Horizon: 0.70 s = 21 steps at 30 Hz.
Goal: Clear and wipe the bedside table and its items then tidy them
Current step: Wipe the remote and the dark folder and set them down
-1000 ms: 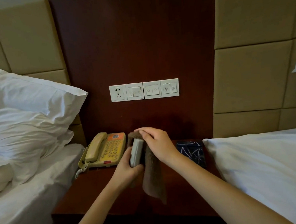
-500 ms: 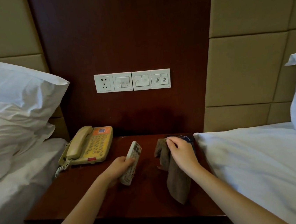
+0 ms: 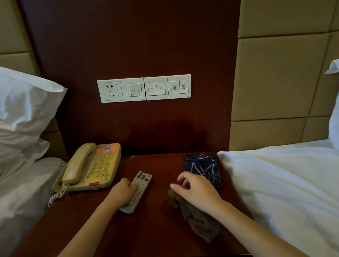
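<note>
Left hand (image 3: 122, 193) curled in a grip, right hand (image 3: 195, 188) (palm down) beside it, fingers (image 3: 174, 186) loosely bent.

My left hand (image 3: 122, 193) has brought the remote (image 3: 142, 183) down from upright at mid-frame; it now lies flat on the bedside table (image 3: 154, 230), lower centre, my fingers still curled over its edge. My right hand (image 3: 196, 190) has pulled the cloth (image 3: 201, 223) off it and let it slump onto the table under my wrist, uncovering the dark blue pouch (image 3: 204, 168).
</note>
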Each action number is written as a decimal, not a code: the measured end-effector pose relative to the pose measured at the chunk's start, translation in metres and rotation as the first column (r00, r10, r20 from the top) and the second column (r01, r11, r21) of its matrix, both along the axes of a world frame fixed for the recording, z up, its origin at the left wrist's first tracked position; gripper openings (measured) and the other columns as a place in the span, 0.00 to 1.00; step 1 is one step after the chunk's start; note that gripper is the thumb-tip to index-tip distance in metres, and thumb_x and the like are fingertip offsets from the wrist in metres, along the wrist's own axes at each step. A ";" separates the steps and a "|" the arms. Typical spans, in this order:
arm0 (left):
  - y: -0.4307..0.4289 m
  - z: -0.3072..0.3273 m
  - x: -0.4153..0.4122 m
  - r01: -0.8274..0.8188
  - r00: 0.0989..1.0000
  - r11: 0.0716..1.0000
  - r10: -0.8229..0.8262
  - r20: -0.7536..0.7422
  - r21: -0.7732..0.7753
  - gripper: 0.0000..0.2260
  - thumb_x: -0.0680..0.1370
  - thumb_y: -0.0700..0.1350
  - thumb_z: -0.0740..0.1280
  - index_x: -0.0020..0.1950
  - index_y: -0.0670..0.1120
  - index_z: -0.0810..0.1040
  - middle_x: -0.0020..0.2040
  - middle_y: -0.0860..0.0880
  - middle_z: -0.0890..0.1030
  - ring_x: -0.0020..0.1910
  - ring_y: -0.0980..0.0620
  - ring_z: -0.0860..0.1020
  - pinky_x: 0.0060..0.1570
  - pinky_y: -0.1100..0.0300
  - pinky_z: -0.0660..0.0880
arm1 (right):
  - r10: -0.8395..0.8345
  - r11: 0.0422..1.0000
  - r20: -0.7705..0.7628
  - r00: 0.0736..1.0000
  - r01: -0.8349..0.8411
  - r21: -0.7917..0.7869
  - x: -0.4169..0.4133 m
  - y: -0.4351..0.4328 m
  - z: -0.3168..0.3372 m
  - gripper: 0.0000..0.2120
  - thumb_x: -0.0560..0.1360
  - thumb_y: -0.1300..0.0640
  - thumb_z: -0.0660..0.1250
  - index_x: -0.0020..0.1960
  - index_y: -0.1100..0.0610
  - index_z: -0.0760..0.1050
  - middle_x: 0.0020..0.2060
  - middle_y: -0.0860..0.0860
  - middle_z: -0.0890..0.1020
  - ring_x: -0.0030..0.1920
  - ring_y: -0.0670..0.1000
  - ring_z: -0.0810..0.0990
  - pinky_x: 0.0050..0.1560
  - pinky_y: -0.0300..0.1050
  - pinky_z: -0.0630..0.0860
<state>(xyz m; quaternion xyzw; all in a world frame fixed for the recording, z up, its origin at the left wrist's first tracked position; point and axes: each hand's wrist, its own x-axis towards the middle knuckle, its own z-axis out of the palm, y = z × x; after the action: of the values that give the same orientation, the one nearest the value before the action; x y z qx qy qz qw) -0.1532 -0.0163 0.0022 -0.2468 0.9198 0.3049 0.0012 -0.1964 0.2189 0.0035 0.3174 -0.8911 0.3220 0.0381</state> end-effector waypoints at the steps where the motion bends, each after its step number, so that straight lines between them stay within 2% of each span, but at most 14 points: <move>1: -0.002 -0.002 0.001 -0.013 1.000 0.999 0.013 0.005 -0.035 0.13 0.81 0.52 0.57 0.56 0.44 0.69 0.48 0.47 0.75 0.44 0.52 0.75 0.39 0.61 0.72 | -0.019 0.999 0.015 1.000 0.020 -0.050 -0.001 0.001 0.003 0.17 0.76 0.37 0.59 0.51 0.50 0.75 0.40 0.45 0.78 0.38 0.43 0.77 0.37 0.37 0.71; 4: -0.005 -0.006 0.002 -0.039 0.998 0.984 0.046 0.035 -0.173 0.15 0.80 0.55 0.56 0.58 0.45 0.70 0.54 0.45 0.74 0.53 0.46 0.75 0.54 0.50 0.74 | -0.177 0.976 0.012 0.984 0.177 -0.130 -0.017 0.008 0.005 0.15 0.80 0.43 0.57 0.43 0.52 0.72 0.32 0.47 0.75 0.32 0.45 0.74 0.33 0.38 0.67; 6: 0.002 -0.002 0.006 -0.067 0.998 0.957 0.067 -0.009 -0.282 0.15 0.80 0.55 0.56 0.60 0.46 0.70 0.58 0.44 0.72 0.59 0.44 0.72 0.58 0.47 0.71 | -0.335 0.942 -0.044 0.941 0.333 -0.048 -0.036 0.018 0.003 0.11 0.80 0.47 0.59 0.44 0.53 0.72 0.36 0.49 0.78 0.39 0.50 0.79 0.36 0.43 0.69; 8: 0.015 0.005 0.010 -0.088 0.989 0.932 0.041 -0.139 -0.352 0.15 0.80 0.53 0.56 0.62 0.47 0.69 0.61 0.45 0.71 0.62 0.45 0.69 0.59 0.48 0.69 | -0.442 0.890 -0.059 0.895 0.446 0.095 -0.053 0.029 -0.001 0.09 0.78 0.48 0.61 0.49 0.54 0.73 0.44 0.50 0.80 0.47 0.54 0.80 0.39 0.43 0.69; 10: 0.032 0.013 0.012 -0.046 0.960 0.942 -0.050 -0.276 -0.333 0.15 0.80 0.52 0.58 0.65 0.49 0.69 0.62 0.47 0.72 0.63 0.47 0.69 0.60 0.50 0.70 | -0.463 0.868 -0.029 0.886 0.460 0.188 -0.066 0.036 -0.009 0.12 0.76 0.47 0.62 0.54 0.54 0.74 0.48 0.51 0.81 0.48 0.54 0.80 0.40 0.43 0.72; 13: 0.061 0.017 0.011 0.181 0.903 0.962 -0.245 -0.352 -0.206 0.18 0.79 0.51 0.61 0.68 0.50 0.68 0.64 0.51 0.73 0.64 0.52 0.70 0.63 0.52 0.71 | -0.450 0.868 -0.026 0.893 0.444 0.224 -0.071 0.037 -0.016 0.15 0.75 0.45 0.63 0.58 0.51 0.74 0.51 0.51 0.80 0.49 0.53 0.80 0.43 0.44 0.76; 15: 0.082 0.018 0.009 0.319 0.880 0.940 -0.341 -0.330 -0.122 0.21 0.78 0.52 0.62 0.70 0.51 0.66 0.66 0.52 0.72 0.65 0.54 0.70 0.64 0.54 0.71 | -0.437 0.861 -0.051 0.898 0.435 0.263 -0.070 0.035 -0.018 0.17 0.75 0.45 0.64 0.60 0.52 0.72 0.53 0.52 0.79 0.51 0.54 0.79 0.42 0.43 0.73; 18: 0.105 0.016 0.004 0.411 0.895 0.912 -0.405 -0.186 -0.012 0.25 0.76 0.58 0.63 0.71 0.50 0.65 0.65 0.51 0.70 0.63 0.50 0.72 0.59 0.52 0.75 | -0.436 0.843 -0.078 0.896 0.437 0.314 -0.068 0.028 -0.015 0.17 0.76 0.47 0.63 0.62 0.54 0.71 0.55 0.54 0.77 0.54 0.55 0.79 0.44 0.44 0.73; 21: 0.115 0.014 0.001 0.454 0.884 0.889 -0.458 -0.091 -0.067 0.16 0.76 0.55 0.64 0.61 0.50 0.73 0.58 0.50 0.75 0.56 0.50 0.74 0.58 0.49 0.75 | -0.440 0.837 -0.060 0.896 0.434 0.333 -0.068 0.023 -0.012 0.13 0.77 0.52 0.62 0.59 0.55 0.73 0.55 0.54 0.79 0.53 0.54 0.79 0.48 0.45 0.76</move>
<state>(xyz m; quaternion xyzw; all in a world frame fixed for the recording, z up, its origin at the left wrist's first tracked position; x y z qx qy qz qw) -0.1527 0.0990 0.0159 -0.0075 0.9573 0.2882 0.0191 -0.2644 0.2423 -0.0083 0.1045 -0.9820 0.1499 0.0470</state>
